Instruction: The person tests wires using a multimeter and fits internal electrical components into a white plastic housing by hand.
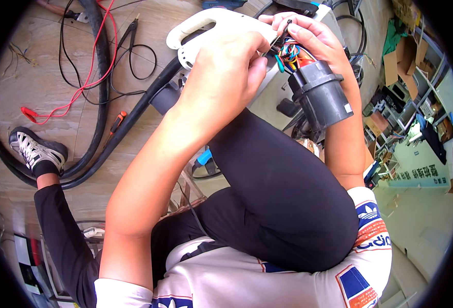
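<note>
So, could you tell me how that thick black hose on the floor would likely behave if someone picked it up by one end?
The thick black hose would probably sag rather than stay straight, since it already lies in a long curve around the shoe. It looks bulky, so likely heavy for one hand. The thin red lead and black wires draped across it might drag along.

Pale wooden floor [42, 87] (daylit), cluttered metal shelves [416, 87] at right.
</note>
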Demonstrator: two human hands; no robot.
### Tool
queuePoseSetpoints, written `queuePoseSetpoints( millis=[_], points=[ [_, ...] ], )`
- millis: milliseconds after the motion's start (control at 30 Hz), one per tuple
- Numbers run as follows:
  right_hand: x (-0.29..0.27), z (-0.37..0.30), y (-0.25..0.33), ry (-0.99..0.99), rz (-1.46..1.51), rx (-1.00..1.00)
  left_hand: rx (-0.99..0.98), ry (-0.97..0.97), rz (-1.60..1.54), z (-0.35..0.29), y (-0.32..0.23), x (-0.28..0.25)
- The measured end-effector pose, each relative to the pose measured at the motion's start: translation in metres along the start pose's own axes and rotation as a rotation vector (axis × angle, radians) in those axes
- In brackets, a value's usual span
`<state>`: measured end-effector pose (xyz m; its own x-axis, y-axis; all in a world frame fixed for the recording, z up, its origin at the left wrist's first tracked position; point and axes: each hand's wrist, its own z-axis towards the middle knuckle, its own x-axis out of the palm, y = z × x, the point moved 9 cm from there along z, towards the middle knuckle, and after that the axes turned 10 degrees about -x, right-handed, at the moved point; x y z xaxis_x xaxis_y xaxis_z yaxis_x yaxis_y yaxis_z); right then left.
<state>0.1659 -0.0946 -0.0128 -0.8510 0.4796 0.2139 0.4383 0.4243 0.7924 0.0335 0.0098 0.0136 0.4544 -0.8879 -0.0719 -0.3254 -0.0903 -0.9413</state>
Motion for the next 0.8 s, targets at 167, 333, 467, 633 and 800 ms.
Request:
queuePoseSetpoints(
  millis=[167,333,467,633,800],
  points=[
    [-0.003,-0.001,-0.002,-0.014,0.025,0.004,-0.008,0.006,-0.012,0.0,0.0,0.001],
    [0.002,0.001,0.003,-0.036,-0.008,0.019,0.036,0.025,-0.006,0.003,-0.004,0.0],
    [0.004,0.001,0.002,-0.074,0.015,0.053,0.07,-0.002,0.004,0.004,-0.006,-0.001],
    [0.005,0.003,0.002,-0.049,0.025,0.061,0.094,-0.012,0.027,0.006,-0.013,-0.001],
    [-0.002,0.004,0.001,0.009,0.03,-0.038,0.08,-0.016,0.03,0.009,-0.011,0.0]
  ],
)
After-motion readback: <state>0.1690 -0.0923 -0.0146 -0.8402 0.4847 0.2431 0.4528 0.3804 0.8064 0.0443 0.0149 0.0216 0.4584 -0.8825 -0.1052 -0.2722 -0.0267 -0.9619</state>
